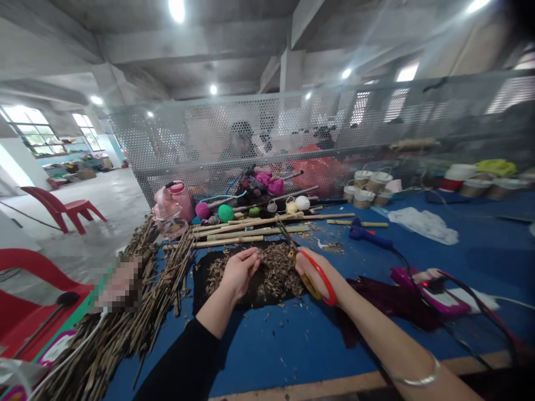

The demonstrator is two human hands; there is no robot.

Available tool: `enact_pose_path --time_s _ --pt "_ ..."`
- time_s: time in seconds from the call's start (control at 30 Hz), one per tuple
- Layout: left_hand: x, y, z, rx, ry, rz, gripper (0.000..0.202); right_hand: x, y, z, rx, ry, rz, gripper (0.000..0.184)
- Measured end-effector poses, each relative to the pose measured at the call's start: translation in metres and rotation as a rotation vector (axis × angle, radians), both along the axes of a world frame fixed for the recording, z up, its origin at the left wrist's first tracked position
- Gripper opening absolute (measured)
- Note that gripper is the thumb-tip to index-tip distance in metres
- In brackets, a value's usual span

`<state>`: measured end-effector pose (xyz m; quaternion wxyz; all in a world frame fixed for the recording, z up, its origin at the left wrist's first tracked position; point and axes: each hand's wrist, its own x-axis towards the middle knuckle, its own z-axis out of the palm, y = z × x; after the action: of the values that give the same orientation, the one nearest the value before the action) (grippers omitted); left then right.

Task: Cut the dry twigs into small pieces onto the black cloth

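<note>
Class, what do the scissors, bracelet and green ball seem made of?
Scissors: slim, dark blades suggest metal; bright, even red handle suggests smooth plastic. Bracelet: silvery shine suggests polished metal. Green ball: soft, matte look, perhaps yarn; fibres too small to confirm.

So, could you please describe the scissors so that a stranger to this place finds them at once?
On the blue table, find the dark mat scattered with brown bits. By its right edge, the person's right hand holds the scissors, blades pointing forward. Their red handle loop sets them apart from the blue corded tool farther right.
</note>
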<state>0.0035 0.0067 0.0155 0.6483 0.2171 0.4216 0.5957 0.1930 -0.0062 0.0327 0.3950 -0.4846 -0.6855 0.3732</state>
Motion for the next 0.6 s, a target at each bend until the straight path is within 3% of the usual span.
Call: enact_pose_path --time_s 0.13,0.2,0.43,0.6 --pt "-0.003 -0.008 -0.007 0.032 0.018 -0.016 0.023 0.003 -0.035 0.01 -0.406 0.054 0.122 0.054" --pt "-0.004 -0.01 -0.012 0.046 0.041 -0.029 0.028 0.005 -0.044 0.012 -0.495 0.047 0.145 0.052" --pt "0.0 -0.017 -0.015 0.124 0.102 -0.067 0.041 -0.002 -0.056 0.013 -0.274 -0.162 0.163 0.051" --pt "0.003 -0.021 -0.011 0.165 0.175 -0.082 0.048 -0.011 -0.054 0.003 -0.165 -0.152 0.127 0.051"
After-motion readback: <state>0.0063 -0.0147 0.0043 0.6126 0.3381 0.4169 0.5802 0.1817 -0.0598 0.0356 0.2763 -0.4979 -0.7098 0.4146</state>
